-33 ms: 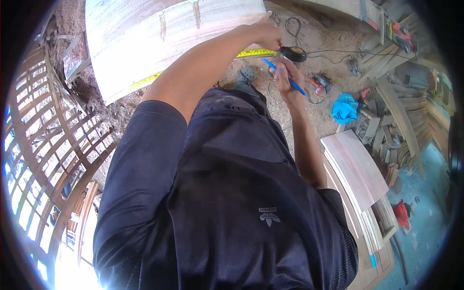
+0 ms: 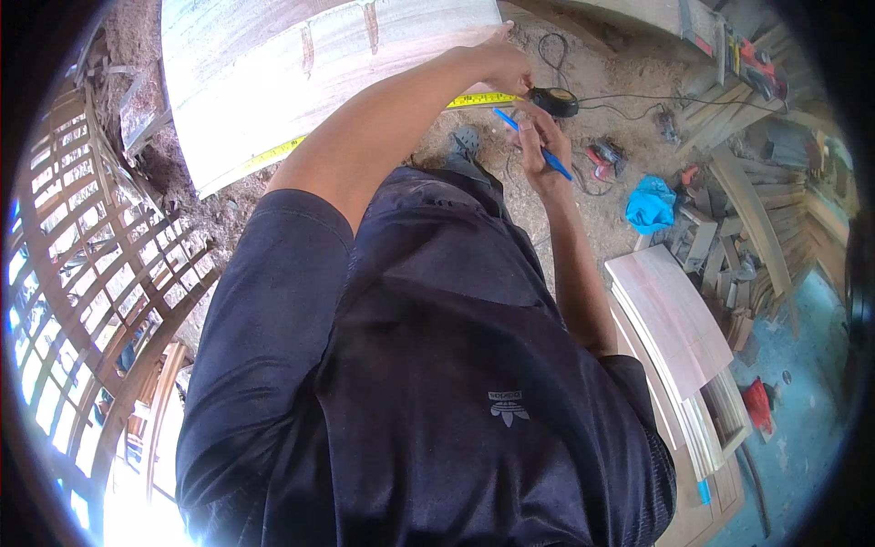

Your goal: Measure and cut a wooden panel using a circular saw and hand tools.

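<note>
A wide pale wooden board [image 2: 246, 91] lies at the upper left. Along its near edge runs the yellow blade of a tape measure [image 2: 554, 102], whose dark case sits just past the board's right end. My left hand [image 2: 509, 68] is at that end, one digit stretched away from me and the lower fingers closed at the tape by the case; part of this grip is hidden. Just nearer to me, my right hand [image 2: 540, 141] holds a blue pen [image 2: 554, 164] slantwise, one end toward the tape. Its upper fingers come close to the case.
Dark cables [image 2: 620, 98] cross the dusty ground on the right. A red and dark tool [image 2: 603, 159] and a blue bag [image 2: 650, 204] lie there. Stacked panels [image 2: 670, 314] stand near my right arm, with wood offcuts [image 2: 720, 246] beyond. A wooden lattice [image 2: 82, 255] is at left.
My right hand, with the pen in it, has shifted very slightly left, and its fingers sit a little higher near the tape case. The left hand and board look unmoved.
</note>
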`<state>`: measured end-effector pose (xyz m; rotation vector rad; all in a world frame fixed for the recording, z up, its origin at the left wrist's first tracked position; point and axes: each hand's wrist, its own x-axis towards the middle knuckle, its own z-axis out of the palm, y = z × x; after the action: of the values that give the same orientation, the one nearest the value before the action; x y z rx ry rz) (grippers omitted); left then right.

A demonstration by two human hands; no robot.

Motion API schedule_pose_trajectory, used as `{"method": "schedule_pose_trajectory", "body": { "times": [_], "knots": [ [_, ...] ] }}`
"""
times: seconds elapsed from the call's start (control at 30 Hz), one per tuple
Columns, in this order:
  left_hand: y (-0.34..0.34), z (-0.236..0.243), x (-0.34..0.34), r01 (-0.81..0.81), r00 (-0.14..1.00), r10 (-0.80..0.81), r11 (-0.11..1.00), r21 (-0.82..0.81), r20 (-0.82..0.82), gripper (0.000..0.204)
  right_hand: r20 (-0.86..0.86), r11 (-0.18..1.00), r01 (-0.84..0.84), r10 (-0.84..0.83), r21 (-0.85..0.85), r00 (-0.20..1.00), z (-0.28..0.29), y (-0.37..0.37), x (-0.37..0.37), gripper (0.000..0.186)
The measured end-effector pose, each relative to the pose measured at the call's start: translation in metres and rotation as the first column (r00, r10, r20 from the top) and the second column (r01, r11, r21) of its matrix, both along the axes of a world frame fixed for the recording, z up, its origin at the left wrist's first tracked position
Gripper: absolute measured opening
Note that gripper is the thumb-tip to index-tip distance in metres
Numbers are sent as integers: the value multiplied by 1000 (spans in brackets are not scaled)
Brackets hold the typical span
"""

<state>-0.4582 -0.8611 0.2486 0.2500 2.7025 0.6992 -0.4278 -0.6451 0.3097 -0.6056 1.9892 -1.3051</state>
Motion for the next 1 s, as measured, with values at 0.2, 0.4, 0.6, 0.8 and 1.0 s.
{"method": "schedule_pose_trajectory", "body": {
  "times": [0.2,0.4,0.6,0.8,1.0],
  "knots": [
    [4,13,-3,26,999,-25,999,-19,38,30,-301,993,-85,56,-82,952,-17,-7,0,28],
    [4,15,-2,14,999,-13,1000,-13,44,30,-213,972,35,-86,-234,973,-32,-7,5,16],
    [2,11,-2,26,999,-26,1000,-7,21,29,-413,997,71,-61,11,909,-29,-14,2,16],
    [4,9,-3,29,999,-28,999,-38,22,29,-658,989,-110,21,-95,753,-44,-18,-7,21],
    [6,14,-4,37,997,-34,998,-49,67,29,-642,993,-112,57,-44,765,-40,-22,-8,20]
  ]
}}
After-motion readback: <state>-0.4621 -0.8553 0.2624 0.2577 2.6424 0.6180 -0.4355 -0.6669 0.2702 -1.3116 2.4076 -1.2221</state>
